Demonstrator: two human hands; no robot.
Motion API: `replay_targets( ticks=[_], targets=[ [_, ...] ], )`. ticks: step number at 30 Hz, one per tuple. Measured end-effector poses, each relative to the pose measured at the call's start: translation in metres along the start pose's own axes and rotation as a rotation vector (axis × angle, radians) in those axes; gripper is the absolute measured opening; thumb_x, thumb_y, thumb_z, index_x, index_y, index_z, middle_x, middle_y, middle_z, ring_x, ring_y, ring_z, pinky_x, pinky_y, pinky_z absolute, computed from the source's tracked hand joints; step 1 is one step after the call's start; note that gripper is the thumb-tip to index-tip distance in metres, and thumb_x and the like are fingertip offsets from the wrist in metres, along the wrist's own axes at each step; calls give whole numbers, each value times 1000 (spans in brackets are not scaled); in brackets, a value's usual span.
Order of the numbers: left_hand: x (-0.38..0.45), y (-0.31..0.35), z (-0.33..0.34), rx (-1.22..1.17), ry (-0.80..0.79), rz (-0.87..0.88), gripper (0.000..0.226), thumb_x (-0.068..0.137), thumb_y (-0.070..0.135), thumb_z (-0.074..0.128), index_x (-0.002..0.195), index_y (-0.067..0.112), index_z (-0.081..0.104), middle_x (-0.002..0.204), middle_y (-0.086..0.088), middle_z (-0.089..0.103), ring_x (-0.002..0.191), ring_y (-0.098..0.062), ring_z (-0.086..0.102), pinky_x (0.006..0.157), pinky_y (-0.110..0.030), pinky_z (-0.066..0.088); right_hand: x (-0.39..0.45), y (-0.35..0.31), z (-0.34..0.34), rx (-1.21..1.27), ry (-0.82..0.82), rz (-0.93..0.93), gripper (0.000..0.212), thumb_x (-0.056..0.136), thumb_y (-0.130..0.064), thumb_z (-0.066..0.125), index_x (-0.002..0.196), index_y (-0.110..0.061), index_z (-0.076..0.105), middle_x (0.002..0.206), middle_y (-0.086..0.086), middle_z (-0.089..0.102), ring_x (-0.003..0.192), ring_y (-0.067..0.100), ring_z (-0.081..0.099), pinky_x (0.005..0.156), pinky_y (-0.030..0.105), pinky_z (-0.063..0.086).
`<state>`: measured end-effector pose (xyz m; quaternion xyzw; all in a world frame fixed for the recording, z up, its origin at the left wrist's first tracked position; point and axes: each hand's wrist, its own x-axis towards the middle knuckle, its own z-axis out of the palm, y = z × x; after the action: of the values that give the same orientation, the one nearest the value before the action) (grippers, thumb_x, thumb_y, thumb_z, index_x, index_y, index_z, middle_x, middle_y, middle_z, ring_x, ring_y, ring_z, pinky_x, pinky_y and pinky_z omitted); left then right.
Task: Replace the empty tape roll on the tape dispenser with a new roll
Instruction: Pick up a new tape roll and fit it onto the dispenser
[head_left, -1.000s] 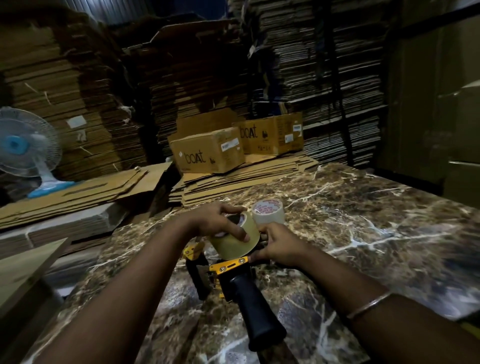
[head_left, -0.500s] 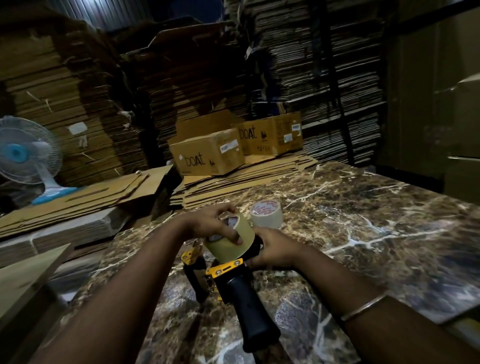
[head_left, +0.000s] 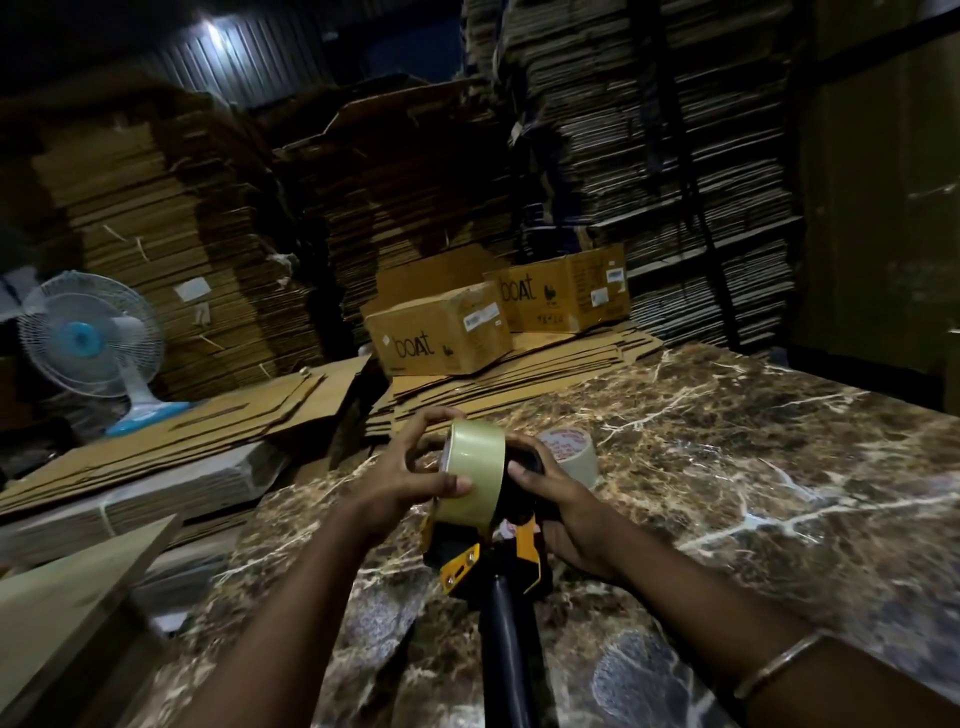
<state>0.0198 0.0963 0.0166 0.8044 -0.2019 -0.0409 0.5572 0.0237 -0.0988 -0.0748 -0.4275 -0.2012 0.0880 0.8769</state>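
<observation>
Tape dispenser (head_left: 488, 551), yellow and black, stands near the left edge of the marble counter (head_left: 727, 467), its black handle pointing toward the person. The right hand (head_left: 566, 509) grips its frame. The left hand (head_left: 410, 478) holds the new tape roll (head_left: 475, 473) against the dispenser's top. Another roll (head_left: 571, 454) lies just behind.

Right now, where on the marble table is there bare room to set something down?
The brown veined marble table is bare to the right of the white tape roll, out to its right edge. It is crowded around the yellow-and-black tape dispenser, both hands, and the flattened cardboard sheets behind.
</observation>
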Motion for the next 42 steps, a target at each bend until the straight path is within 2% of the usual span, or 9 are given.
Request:
replay_targets(
  ticks=[4,9,13,18,25,32,34,37,42],
  targets=[
    [-4,-4,0,-57,3,22,77,52,26,83,124,39,58,130,-15,54,115,-40,58,82,-49,59,4,7,6,-208,85,-123,44,87,-36,62,128,-25,53,126,10,62,107,25,65,76,32,54],
    [-8,-4,6,-127,28,31,78,53,25,83,126,43,62,129,-8,61,115,-32,61,85,-47,59,3,11,13,-331,179,-198,52,84,-53,60,130,-30,52,122,3,67,114,28,66,94,47,54],
    [-7,2,8,-120,10,7,77,52,25,83,123,46,62,125,-9,63,111,-31,63,84,-45,58,1,8,17,-359,190,-206,45,85,-54,59,126,-36,52,122,-1,66,114,28,65,93,47,55],
    [-7,9,5,-106,-21,-13,81,50,25,84,126,43,60,128,-12,59,113,-33,60,80,-40,58,-3,4,21,-311,141,-191,26,104,-30,48,127,-40,46,119,-7,62,105,22,66,76,30,54],
    [-13,7,3,-85,-11,20,80,54,26,86,126,48,60,131,-11,59,119,-33,59,86,-45,59,-7,3,28,-333,156,-197,32,102,-39,44,133,-34,43,123,0,60,101,21,66,69,27,56],
    [-13,8,6,-23,-5,23,80,55,33,85,127,51,56,133,-9,55,120,-30,57,91,-52,57,-7,7,33,-418,259,-228,39,91,-67,40,119,-41,48,119,7,62,102,30,65,78,45,57],
    [-13,8,7,13,5,49,80,53,33,86,126,44,54,131,-11,55,114,-30,61,80,-42,61,-7,7,35,-491,253,-213,36,90,-74,37,115,-49,44,117,10,61,101,33,65,78,48,58],
    [-14,8,4,19,-20,42,82,50,28,86,124,39,53,128,-12,55,109,-29,62,74,-32,59,-7,4,39,-470,214,-164,14,100,-60,32,108,-52,41,120,14,59,101,35,64,69,38,59],
    [-11,10,0,-38,-84,-32,87,51,23,84,131,41,52,127,-5,58,110,-25,63,84,-41,59,-6,3,33,-369,205,-145,61,84,-79,32,115,-31,53,123,17,61,107,31,63,84,46,57]
  ],
)
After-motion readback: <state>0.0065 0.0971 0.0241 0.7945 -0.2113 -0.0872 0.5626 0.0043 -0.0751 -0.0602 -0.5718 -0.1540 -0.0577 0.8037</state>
